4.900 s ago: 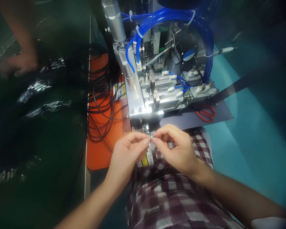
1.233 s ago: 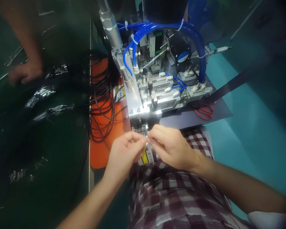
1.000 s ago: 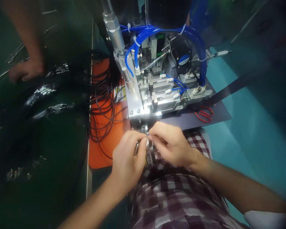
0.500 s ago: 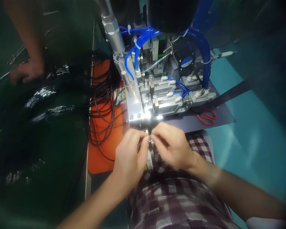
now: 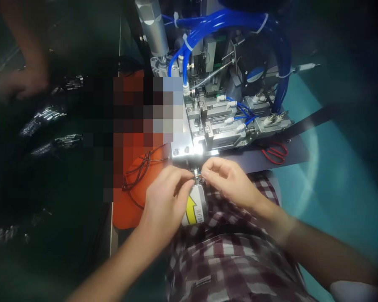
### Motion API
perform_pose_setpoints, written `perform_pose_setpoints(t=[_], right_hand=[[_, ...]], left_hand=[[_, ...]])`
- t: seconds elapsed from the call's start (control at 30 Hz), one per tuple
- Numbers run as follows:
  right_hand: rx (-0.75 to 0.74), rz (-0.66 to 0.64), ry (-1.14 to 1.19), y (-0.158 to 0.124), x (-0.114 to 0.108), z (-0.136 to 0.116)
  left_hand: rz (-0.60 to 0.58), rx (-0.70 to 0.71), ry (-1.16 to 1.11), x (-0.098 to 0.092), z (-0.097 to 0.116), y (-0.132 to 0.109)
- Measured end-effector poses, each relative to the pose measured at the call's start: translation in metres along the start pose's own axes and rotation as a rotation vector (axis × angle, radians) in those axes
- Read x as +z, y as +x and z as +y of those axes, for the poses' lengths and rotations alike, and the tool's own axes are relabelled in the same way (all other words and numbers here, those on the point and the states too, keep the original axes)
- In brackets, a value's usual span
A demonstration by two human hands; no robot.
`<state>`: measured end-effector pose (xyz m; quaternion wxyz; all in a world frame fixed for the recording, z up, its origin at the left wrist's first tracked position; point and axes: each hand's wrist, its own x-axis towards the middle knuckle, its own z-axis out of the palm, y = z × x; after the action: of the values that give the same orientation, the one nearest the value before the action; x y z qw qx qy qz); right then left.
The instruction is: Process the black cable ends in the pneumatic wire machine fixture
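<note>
My left hand (image 5: pixel 166 200) and my right hand (image 5: pixel 229 181) meet just below the lit front edge of a metal machine (image 5: pixel 214 121). Both pinch a tiny metal part (image 5: pixel 198 178) between thumb and forefinger. The part is too small to name. Under the fingertips sits a white label with a yellow arrow (image 5: pixel 195 207). Black thin cables (image 5: pixel 141 165) lie on an orange mat (image 5: pixel 135 184) left of my left hand.
Blue air hoses (image 5: pixel 227 21) arch over the machine. Red-handled scissors (image 5: pixel 275 152) lie on a dark sheet to the right. Another person's hand (image 5: pixel 17 84) rests at far left near bundles of metal-tipped cables (image 5: pixel 47 115). My checked shirt fills the lower middle.
The view has shifted a little and the arrow label now shows under my fingers. Both hands stay pinched together at the machine's front edge.
</note>
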<state>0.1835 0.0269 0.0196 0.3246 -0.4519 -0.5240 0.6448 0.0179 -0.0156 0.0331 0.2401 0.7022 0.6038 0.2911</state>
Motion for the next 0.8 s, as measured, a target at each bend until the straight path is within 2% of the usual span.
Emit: perform_pose_setpoints(t=[0.1,0.17,0.3,0.57,0.8], right_hand=[[-0.045,0.018,-0.06,0.006,0.0,0.01],[-0.057,0.028,-0.088,0.009,0.0,0.017],[-0.066,0.057,-0.118,0.009,-0.001,0.023],[-0.088,0.114,-0.106,0.008,0.004,0.024],[-0.081,0.126,-0.104,0.011,0.005,0.03]], left_hand=[[0.054,0.269,0.324,0.004,-0.011,-0.003],[0.041,0.33,0.419,0.007,-0.017,-0.003],[-0.015,0.326,0.381,0.009,-0.021,0.001],[-0.13,0.242,0.183,-0.005,-0.027,0.006],[-0.111,0.407,0.228,-0.002,-0.04,0.01]])
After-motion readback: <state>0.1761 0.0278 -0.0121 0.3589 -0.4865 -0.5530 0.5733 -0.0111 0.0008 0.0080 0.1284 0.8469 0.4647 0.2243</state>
